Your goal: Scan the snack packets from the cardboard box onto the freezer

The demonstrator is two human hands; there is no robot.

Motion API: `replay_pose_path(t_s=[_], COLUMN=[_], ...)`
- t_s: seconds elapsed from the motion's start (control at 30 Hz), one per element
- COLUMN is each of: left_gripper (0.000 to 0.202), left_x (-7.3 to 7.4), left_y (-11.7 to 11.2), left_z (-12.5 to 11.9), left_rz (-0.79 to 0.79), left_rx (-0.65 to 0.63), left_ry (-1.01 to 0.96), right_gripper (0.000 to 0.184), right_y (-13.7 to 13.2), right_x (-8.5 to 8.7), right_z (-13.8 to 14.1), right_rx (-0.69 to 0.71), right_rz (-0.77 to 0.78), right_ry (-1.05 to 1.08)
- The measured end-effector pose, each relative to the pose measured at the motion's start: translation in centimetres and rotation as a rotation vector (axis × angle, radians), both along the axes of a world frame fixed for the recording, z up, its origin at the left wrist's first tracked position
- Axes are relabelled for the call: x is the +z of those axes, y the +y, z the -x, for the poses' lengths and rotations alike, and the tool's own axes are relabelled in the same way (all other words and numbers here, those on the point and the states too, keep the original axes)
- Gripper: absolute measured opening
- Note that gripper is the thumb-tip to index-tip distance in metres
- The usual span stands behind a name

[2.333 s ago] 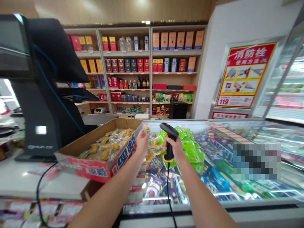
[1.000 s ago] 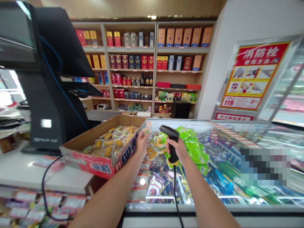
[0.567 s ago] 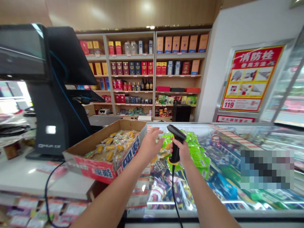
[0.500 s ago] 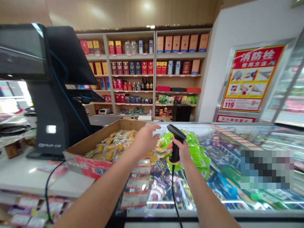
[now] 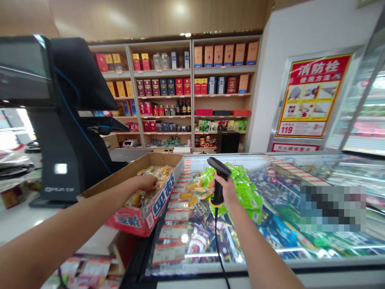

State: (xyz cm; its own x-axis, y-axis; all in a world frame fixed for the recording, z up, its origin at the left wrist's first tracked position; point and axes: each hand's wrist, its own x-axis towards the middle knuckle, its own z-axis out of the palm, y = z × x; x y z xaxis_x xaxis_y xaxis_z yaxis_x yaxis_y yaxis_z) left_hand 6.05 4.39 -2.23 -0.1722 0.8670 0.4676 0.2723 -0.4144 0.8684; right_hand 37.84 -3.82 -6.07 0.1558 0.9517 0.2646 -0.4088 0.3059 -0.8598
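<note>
My right hand is wrapped round the grip of a black barcode scanner, held upright over the glass top with its cord hanging down. My left hand reaches down into an open cardboard box of small wrapped yellow snacks. Its fingers are among the packets and mostly hidden, so what they grip does not show. Several more wrapped yellow snacks lie loose on the glass, left of the scanner. Beneath and behind the scanner are bright green packets in a spread pile.
A glass-topped freezer full of packaged goods extends to the right. At the left a black checkout terminal stands on a white counter. Shelves of boxed bottles line the back wall, and a red poster hangs at the right.
My left hand has moved left and down from above the loose snacks into the box. The box now sits more angled, its printed side showing. My right hand still holds the scanner.
</note>
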Motion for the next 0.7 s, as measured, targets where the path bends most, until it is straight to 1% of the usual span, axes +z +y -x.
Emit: replay_pose_path(t_s=[0.03, 0.1, 0.17, 0.23, 0.3, 0.33, 0.4, 0.47, 0.53, 0.6, 0.63, 0.7], left_gripper=[0.02, 0.02, 0.021, 0.023, 0.026, 0.028, 0.028, 0.024, 0.022, 0.021, 0.021, 0.024], left_x=[-0.1, 0.3, 1.4, 2.9, 4.5, 5.3, 6.6, 7.4, 7.3, 6.4, 5.6, 3.7], left_y=[0.2, 0.8, 1.6, 1.9, 1.5, 0.8, -1.2, -3.8, -6.4, -8.0, -8.3, -7.9], left_z=[0.1, 0.4, 0.7, 1.0, 0.7, 0.3, -1.3, -3.5, -6.2, -8.7, -9.9, -11.9], left_rz=[0.101, 0.303, 0.422, 0.496, 0.507, 0.481, 0.402, 0.328, 0.276, 0.24, 0.228, 0.207], left_rx=[-0.026, -0.087, -0.122, -0.158, -0.232, -0.284, -0.389, -0.467, -0.526, -0.57, -0.581, -0.56], left_ry=[0.034, 0.085, 0.099, 0.102, 0.057, 0.007, -0.114, -0.232, -0.348, -0.459, -0.509, -0.602], right_gripper=[0.032, 0.033, 0.033, 0.033, 0.033, 0.032, 0.032, 0.031, 0.031, 0.03, 0.03, 0.03], right_y=[0.0, 0.1, 0.1, 0.1, 0.1, 0.1, 0.2, 0.2, 0.3, 0.4, 0.5, 0.5], right_x=[0.0, -0.1, -0.1, -0.1, -0.1, -0.1, -0.1, -0.1, -0.3, -0.4, -0.5, -0.5], right_z=[0.0, -0.1, -0.1, -0.1, -0.1, -0.1, -0.1, -0.1, -0.1, 0.0, -0.1, -0.2], right_rx=[0.0, -0.004, -0.011, -0.014, -0.006, 0.0, 0.01, 0.014, 0.012, 0.012, 0.012, 0.011], right_rz=[0.003, 0.01, 0.017, 0.02, 0.015, 0.011, 0.002, -0.002, -0.005, -0.003, -0.002, -0.005], right_ry=[0.0, -0.001, -0.004, -0.016, -0.031, -0.035, -0.039, -0.041, -0.042, -0.04, -0.04, -0.046])
